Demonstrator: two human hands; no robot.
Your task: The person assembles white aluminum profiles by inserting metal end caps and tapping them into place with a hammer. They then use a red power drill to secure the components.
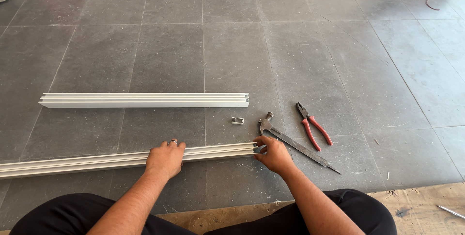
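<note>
Grey floor tiles (pixel 232 46) carry a long rail (pixel 97 160), left hand (pixel 165 159) flat on it, right hand (pixel 275 153) pinching its end; the small clip (pixel 237 121) beyond that end lies unfitted.

two white aluminium rails (pixel 145 100), one hammer (pixel 295 144), one pair of red-handled pliers (pixel 312 124), one small metal clip (pixel 237 121)

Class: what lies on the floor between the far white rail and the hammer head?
A small metal clip lies between the far rail and hammer, head view.
</note>
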